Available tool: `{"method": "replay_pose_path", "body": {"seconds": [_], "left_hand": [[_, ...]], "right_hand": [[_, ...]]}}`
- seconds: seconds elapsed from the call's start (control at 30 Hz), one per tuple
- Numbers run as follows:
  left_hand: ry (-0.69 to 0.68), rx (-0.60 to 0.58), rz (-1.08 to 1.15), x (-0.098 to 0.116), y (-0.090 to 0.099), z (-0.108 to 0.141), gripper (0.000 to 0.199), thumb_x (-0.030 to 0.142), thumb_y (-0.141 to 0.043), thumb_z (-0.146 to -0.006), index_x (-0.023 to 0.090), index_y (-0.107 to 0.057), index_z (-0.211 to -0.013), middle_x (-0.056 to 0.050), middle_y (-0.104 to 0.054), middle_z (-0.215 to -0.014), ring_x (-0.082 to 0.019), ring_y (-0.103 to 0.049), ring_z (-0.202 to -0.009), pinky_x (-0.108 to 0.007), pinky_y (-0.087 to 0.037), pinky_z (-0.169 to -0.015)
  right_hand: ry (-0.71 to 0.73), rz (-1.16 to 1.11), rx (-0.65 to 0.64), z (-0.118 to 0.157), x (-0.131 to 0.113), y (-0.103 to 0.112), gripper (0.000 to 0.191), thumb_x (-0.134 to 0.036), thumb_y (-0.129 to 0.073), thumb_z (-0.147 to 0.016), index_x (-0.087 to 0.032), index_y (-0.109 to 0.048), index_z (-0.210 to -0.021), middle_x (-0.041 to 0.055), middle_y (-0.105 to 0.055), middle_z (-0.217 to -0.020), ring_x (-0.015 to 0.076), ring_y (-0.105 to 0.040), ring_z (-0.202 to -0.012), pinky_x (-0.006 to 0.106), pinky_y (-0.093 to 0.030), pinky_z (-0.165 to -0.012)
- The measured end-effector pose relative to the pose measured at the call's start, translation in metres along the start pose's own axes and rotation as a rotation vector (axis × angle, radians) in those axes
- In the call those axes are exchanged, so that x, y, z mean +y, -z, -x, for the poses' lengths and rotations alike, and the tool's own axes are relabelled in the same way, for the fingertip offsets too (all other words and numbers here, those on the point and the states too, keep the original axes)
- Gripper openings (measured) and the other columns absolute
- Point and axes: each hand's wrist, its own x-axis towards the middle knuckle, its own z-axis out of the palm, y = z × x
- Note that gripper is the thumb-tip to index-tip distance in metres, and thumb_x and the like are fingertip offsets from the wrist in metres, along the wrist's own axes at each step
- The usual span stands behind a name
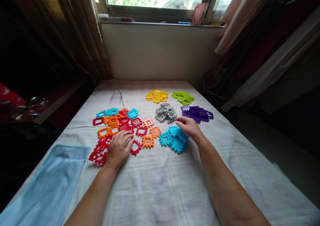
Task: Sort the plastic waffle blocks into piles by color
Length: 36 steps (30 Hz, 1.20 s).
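Observation:
My left hand (120,147) lies over the red interlocking plastic pieces (100,149), its fingers stretched out and slightly apart; it covers part of them. Orange pieces (148,141) and a few blue ones (133,113) are mixed in around the red. At the near edge of the grey pile (165,112), my right hand (188,127) has thumb and fingertips close together on a tilted grey piece (171,121). Below that hand sits a pile of light blue pieces (175,139), partly hidden by it.
Purple pieces (197,114) are heaped right of the grey pile. Farther back are yellow (157,96) and green (183,97) piles. A light blue cloth (50,182) lies at the left edge of the sheet-covered surface (150,192). A wall and window sill (162,23) stand behind.

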Motion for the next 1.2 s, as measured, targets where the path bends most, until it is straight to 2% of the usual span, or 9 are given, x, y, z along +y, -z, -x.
{"method": "replay_pose_path", "body": {"seconds": [0.13, 0.23, 0.33, 0.43, 0.63, 0.77, 0.97, 1.07, 1.2], "left_hand": [[0.005, -0.001, 0.008, 0.001, 0.001, 0.000, 0.021, 0.031, -0.053, -0.091, 0.023, -0.070, -0.100, -0.007, -0.070, -0.112, -0.026, -0.059, -0.113, -0.048, -0.049, -0.101], [0.009, 0.002, 0.016, 0.003, 0.001, 0.000, 0.020, 0.030, -0.054, -0.091, 0.022, -0.070, -0.100, -0.007, -0.071, -0.112, -0.026, -0.059, -0.114, -0.049, -0.049, -0.101], [0.022, 0.001, 0.027, 0.004, 0.002, 0.001, 0.019, 0.028, -0.055, -0.090, 0.023, -0.070, -0.101, -0.006, -0.071, -0.112, -0.025, -0.059, -0.114, -0.048, -0.048, -0.102], [0.040, -0.014, 0.029, 0.005, 0.002, 0.001, 0.019, 0.027, -0.055, -0.090, 0.023, -0.070, -0.101, -0.006, -0.071, -0.112, -0.026, -0.058, -0.115, -0.050, -0.048, -0.103], [0.079, -0.028, 0.032, 0.009, 0.003, 0.001, 0.019, 0.025, -0.054, -0.090, 0.024, -0.070, -0.099, -0.006, -0.070, -0.113, -0.026, -0.056, -0.117, -0.050, -0.047, -0.104], [0.084, -0.035, 0.048, 0.012, 0.005, 0.001, 0.020, 0.026, -0.053, -0.091, 0.024, -0.070, -0.100, -0.006, -0.070, -0.112, -0.025, -0.056, -0.118, -0.050, -0.045, -0.106], [0.084, -0.043, 0.049, 0.012, 0.006, 0.001, 0.019, 0.026, -0.053, -0.092, 0.025, -0.070, -0.100, -0.005, -0.070, -0.113, -0.026, -0.056, -0.118, -0.051, -0.045, -0.106], [0.086, -0.056, 0.045, 0.011, 0.005, 0.002, 0.019, 0.026, -0.053, -0.091, 0.025, -0.070, -0.100, -0.005, -0.070, -0.114, -0.026, -0.055, -0.120, -0.051, -0.045, -0.106], [0.082, -0.071, 0.042, 0.009, 0.005, 0.001, 0.018, 0.027, -0.054, -0.091, 0.024, -0.070, -0.099, -0.005, -0.070, -0.114, -0.026, -0.055, -0.119, -0.050, -0.045, -0.105]], "right_hand": [[0.101, 0.117, -0.100, -0.013, -0.041, -0.029, 0.026, -0.033, -0.058, -0.080, -0.021, -0.076, -0.095, 0.0029, -0.076, -0.085, 0.0173, -0.067, -0.075, 0.027, -0.051, -0.070], [0.173, 0.282, -0.180, -0.022, -0.075, -0.062, 0.026, -0.032, -0.058, -0.083, -0.024, -0.076, -0.101, 0.0027, -0.076, -0.097, 0.0180, -0.068, -0.085, 0.029, -0.051, -0.081], [0.221, 0.413, -0.255, -0.032, -0.101, -0.099, 0.035, -0.034, -0.059, -0.085, -0.026, -0.070, -0.118, 0.0043, -0.071, -0.117, 0.0192, -0.068, -0.097, 0.029, -0.049, -0.089], [0.235, 0.472, -0.287, -0.041, -0.117, -0.130, 0.046, -0.038, -0.059, -0.085, -0.027, -0.062, -0.130, 0.0069, -0.063, -0.130, 0.0214, -0.064, -0.110, 0.030, -0.048, -0.095], [0.230, 0.542, -0.279, -0.057, -0.130, -0.165, 0.056, -0.051, -0.061, -0.084, -0.025, -0.057, -0.134, 0.0117, -0.061, -0.128, 0.0251, -0.061, -0.116, 0.033, -0.048, -0.095], [0.254, 0.593, -0.277, -0.059, -0.132, -0.172, 0.053, -0.053, -0.061, -0.083, -0.023, -0.061, -0.127, 0.0134, -0.061, -0.124, 0.0275, -0.060, -0.114, 0.036, -0.049, -0.092], [0.240, 0.572, -0.282, -0.061, -0.133, -0.170, 0.049, -0.045, -0.060, -0.086, -0.021, -0.060, -0.129, 0.0138, -0.062, -0.125, 0.0265, -0.060, -0.114, 0.034, -0.048, -0.094], [0.209, 0.522, -0.273, -0.062, -0.131, -0.154, 0.053, -0.045, -0.061, -0.086, -0.023, -0.057, -0.133, 0.0122, -0.062, -0.128, 0.0263, -0.060, -0.115, 0.035, -0.047, -0.096], [0.210, 0.434, -0.252, -0.052, -0.117, -0.112, 0.056, -0.044, -0.067, -0.081, -0.022, -0.059, -0.132, 0.0107, -0.064, -0.128, 0.0258, -0.063, -0.111, 0.035, -0.048, -0.095]]}}
